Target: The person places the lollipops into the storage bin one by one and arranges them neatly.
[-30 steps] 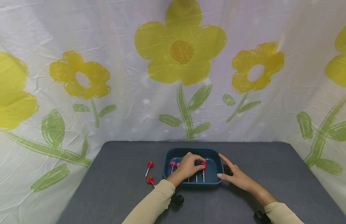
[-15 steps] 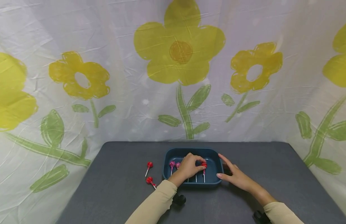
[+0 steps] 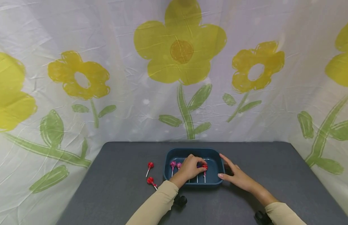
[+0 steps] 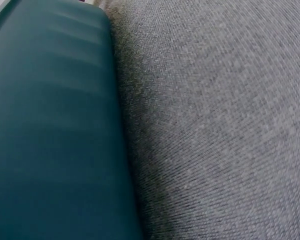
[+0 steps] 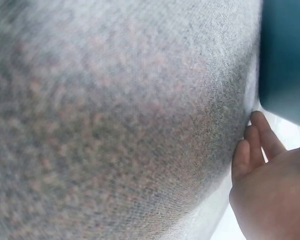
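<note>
My left hand (image 3: 189, 167) reaches over the near side of a dark blue tray (image 3: 213, 153), thumb and fingertips pinching the head of a red lollipop (image 3: 205, 177), whose white stick points toward me. Two pink-purple lollipops (image 3: 173, 164) lie at the tray's left. More white sticks show beneath my left hand, their heads mostly hidden. My right hand (image 3: 237, 178) touches the tray's right side, its fingers extended and the thumb at the rim. The right wrist view shows those fingers (image 5: 268, 137) beside the tray's outer wall. The left wrist view shows only the tray wall (image 4: 55, 125) and grey cloth.
Two red lollipops, one farther back (image 3: 150, 165) and one nearer (image 3: 150, 180), lie on the dark grey table (image 3: 120, 193) left of the tray. A flower-printed curtain (image 3: 126, 93) hangs behind the table. Black devices (image 3: 180, 201) sit at both wrists.
Both hands stay nearly where they were. The pinched red lollipop's head has shifted very slightly toward me with the left fingertips.
</note>
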`<action>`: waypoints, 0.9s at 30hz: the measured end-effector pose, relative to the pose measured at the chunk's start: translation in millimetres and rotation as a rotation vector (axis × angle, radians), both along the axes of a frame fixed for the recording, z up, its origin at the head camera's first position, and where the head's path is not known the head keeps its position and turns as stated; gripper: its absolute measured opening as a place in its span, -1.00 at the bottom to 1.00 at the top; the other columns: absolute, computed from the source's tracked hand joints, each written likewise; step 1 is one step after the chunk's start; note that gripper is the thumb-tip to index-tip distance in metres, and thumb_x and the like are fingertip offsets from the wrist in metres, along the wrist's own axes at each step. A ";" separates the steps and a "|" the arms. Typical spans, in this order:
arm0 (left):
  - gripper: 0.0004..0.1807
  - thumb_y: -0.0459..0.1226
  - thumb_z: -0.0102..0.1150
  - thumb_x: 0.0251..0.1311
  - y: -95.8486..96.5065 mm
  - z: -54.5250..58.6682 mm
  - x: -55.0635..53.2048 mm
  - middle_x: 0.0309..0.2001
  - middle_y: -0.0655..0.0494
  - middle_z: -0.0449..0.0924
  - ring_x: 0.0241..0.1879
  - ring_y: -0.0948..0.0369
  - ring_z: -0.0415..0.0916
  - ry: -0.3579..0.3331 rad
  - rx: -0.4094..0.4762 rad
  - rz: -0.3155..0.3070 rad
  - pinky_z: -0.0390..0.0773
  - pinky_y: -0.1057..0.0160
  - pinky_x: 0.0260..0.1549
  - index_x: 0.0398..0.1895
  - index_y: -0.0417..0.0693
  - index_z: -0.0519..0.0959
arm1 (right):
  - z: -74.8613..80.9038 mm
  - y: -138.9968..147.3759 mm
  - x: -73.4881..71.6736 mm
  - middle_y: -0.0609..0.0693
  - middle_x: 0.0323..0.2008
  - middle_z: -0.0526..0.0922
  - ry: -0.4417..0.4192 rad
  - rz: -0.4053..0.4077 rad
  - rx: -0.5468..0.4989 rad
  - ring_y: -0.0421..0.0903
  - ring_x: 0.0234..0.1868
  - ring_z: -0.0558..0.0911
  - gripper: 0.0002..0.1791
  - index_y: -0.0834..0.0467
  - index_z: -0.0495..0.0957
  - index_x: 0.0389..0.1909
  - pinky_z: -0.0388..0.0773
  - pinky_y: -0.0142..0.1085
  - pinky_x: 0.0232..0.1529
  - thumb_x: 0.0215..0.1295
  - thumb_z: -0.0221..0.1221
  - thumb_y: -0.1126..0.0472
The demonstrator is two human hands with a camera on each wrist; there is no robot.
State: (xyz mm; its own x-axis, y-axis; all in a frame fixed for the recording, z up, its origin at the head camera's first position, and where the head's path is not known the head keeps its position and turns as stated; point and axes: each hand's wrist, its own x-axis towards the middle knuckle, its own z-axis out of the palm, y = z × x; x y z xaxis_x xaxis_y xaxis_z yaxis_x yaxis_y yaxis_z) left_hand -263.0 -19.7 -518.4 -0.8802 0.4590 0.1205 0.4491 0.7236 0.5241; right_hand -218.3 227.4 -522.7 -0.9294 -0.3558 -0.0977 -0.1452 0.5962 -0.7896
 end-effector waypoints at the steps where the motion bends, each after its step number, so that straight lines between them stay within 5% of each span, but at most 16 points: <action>1: -0.77 -0.06 0.34 0.20 -0.2 0.0 -0.1 -0.14 0.29 0.77 -0.25 0.31 0.39 0.002 -0.002 0.000 0.39 0.35 -0.21 -0.10 0.18 0.75 | 0.4 -0.1 0.0 0.29 0.38 0.34 0.000 -0.002 0.003 0.34 0.41 0.23 -0.06 -0.24 -0.19 0.58 0.36 0.34 0.18 0.37 0.18 -0.12; 27: -0.81 -0.10 0.34 0.20 -1.0 -2.1 1.3 -0.17 0.24 0.77 -0.20 0.27 0.42 0.002 0.015 0.019 0.43 0.24 -0.11 -0.15 0.13 0.75 | 2.9 -1.3 0.6 0.31 0.41 0.30 -0.019 -0.028 0.032 0.34 0.41 0.23 -0.07 -0.30 -0.19 0.57 0.36 0.34 0.18 0.36 0.18 -0.13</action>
State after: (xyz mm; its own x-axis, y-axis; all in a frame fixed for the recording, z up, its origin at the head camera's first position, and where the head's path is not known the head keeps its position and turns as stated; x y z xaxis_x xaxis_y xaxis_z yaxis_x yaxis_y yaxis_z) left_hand -261.6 -20.8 -520.4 -0.8886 0.4401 0.1290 0.4362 0.7241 0.5342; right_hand -217.7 226.1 -519.8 -0.9370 -0.3257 -0.1262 -0.1132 0.6249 -0.7725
